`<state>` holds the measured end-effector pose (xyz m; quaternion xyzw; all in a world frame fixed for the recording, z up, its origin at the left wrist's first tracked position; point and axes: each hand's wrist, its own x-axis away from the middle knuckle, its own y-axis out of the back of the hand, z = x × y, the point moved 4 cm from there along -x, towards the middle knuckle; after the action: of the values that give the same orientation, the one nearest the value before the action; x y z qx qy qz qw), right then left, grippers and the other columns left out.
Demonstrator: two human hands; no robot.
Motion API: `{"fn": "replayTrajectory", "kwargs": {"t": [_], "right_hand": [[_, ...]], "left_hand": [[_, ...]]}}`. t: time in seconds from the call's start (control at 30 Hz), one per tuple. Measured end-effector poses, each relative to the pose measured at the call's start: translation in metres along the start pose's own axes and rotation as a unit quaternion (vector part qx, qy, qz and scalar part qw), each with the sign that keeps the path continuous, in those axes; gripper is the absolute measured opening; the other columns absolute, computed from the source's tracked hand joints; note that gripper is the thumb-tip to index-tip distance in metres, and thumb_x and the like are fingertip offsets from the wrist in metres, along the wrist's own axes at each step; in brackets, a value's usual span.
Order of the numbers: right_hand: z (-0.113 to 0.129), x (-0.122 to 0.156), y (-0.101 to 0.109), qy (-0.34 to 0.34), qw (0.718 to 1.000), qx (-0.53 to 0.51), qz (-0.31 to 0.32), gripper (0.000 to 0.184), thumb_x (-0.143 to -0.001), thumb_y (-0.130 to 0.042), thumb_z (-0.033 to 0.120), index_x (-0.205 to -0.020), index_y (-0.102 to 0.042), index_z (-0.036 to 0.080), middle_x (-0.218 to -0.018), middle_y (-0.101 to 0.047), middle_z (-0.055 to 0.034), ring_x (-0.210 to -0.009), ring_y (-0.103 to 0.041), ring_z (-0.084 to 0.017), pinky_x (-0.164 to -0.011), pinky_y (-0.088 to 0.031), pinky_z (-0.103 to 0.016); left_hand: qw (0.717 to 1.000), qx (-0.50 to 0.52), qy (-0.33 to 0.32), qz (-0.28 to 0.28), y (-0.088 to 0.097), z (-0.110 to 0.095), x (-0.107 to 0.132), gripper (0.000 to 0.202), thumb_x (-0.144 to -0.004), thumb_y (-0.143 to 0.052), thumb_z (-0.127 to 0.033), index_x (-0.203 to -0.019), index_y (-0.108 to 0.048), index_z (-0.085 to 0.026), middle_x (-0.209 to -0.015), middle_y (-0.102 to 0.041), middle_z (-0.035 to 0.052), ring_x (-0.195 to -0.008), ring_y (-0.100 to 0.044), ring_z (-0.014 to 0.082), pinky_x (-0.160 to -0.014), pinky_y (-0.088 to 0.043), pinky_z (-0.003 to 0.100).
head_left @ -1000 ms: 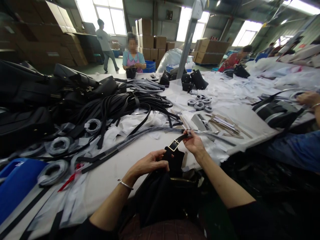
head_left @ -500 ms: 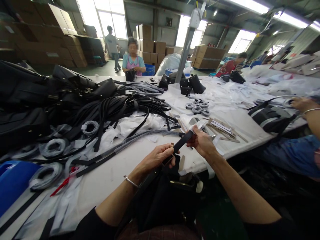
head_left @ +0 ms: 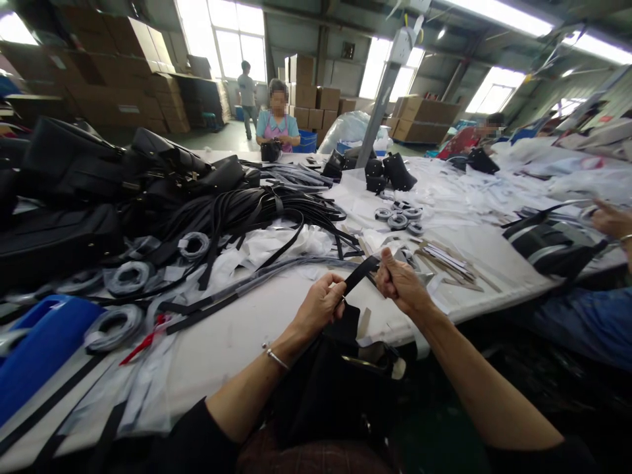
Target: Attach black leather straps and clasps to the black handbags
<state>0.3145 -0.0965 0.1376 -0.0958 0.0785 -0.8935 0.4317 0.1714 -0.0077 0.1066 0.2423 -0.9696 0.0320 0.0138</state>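
A black strap [head_left: 362,274] is stretched between my two hands above the front of the table. My left hand [head_left: 322,303] pinches its lower part, close to a small metal piece that is mostly hidden by the fingers. Round the strap's upper end my right hand [head_left: 401,282] is closed in a fist. Below them a black bag [head_left: 320,388] rests in my lap, with a gold-coloured strip at its opening. A long strap in clear wrapping [head_left: 276,271] lies on the table just beyond my left hand.
Black bags [head_left: 74,164] and a heap of black straps [head_left: 247,210] fill the left. Nearer are wrapped coils [head_left: 129,278], a blue container [head_left: 44,349] and a red-handled tool [head_left: 145,342]. Flat strips [head_left: 449,263] lie right, near a co-worker's hand [head_left: 612,220]. A post [head_left: 382,99] rises behind.
My right hand has turned and closed more tightly round the strap's end. The fingers of my left hand have shifted over the metal piece. The whole view has swung slightly left.
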Motion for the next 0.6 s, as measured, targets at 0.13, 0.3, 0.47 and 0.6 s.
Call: {"fn": "replayTrajectory", "kwargs": {"t": [0.13,0.3,0.47,0.6], "right_hand": [[0.001,0.001,-0.009,-0.059,0.994,-0.002,0.094,0.063,-0.076,-0.068,0.067,-0.044,-0.043,0.018,-0.031,-0.031,0.0068,-0.029,-0.023,-0.003,-0.032,-0.013,-0.018],[0.004,-0.011,-0.005,-0.049,0.982,0.152,0.103,0.064,-0.079,-0.062,0.069,-0.043,-0.048,0.017,-0.030,-0.034,0.0050,-0.029,-0.024,-0.004,-0.033,-0.010,-0.019],[-0.019,-0.009,-0.024,-0.091,0.957,0.197,0.190,0.068,-0.083,-0.053,0.071,-0.041,-0.045,0.018,-0.029,-0.032,0.0050,-0.029,-0.023,-0.004,-0.034,-0.011,-0.019],[-0.039,0.001,-0.036,-0.133,0.953,0.169,0.214,0.067,-0.085,-0.052,0.069,-0.042,-0.044,0.018,-0.028,-0.032,0.0054,-0.028,-0.022,-0.004,-0.033,-0.011,-0.019]], "left_hand": [[0.999,0.030,0.002,0.012,0.002,0.003,0.002,0.038,-0.089,-0.048,-0.057,-0.094,-0.049,-0.019,-0.047,-0.051,-0.0076,-0.035,-0.040,0.0087,-0.039,-0.031,0.019],[0.996,0.045,-0.045,0.054,0.009,0.002,0.015,0.038,-0.092,-0.047,-0.055,-0.088,-0.051,-0.017,-0.064,-0.059,-0.0009,-0.057,-0.053,0.0112,-0.058,-0.041,0.023],[0.999,0.024,-0.024,0.019,0.012,0.007,0.016,0.034,-0.093,-0.045,-0.050,-0.088,-0.050,-0.017,-0.055,-0.048,-0.0057,-0.047,-0.042,0.0089,-0.048,-0.031,0.022],[0.999,0.043,-0.012,-0.008,0.011,0.011,0.012,0.033,-0.091,-0.046,-0.049,-0.097,-0.047,-0.017,-0.053,-0.045,-0.0082,-0.042,-0.038,0.0084,-0.044,-0.028,0.021]]}}
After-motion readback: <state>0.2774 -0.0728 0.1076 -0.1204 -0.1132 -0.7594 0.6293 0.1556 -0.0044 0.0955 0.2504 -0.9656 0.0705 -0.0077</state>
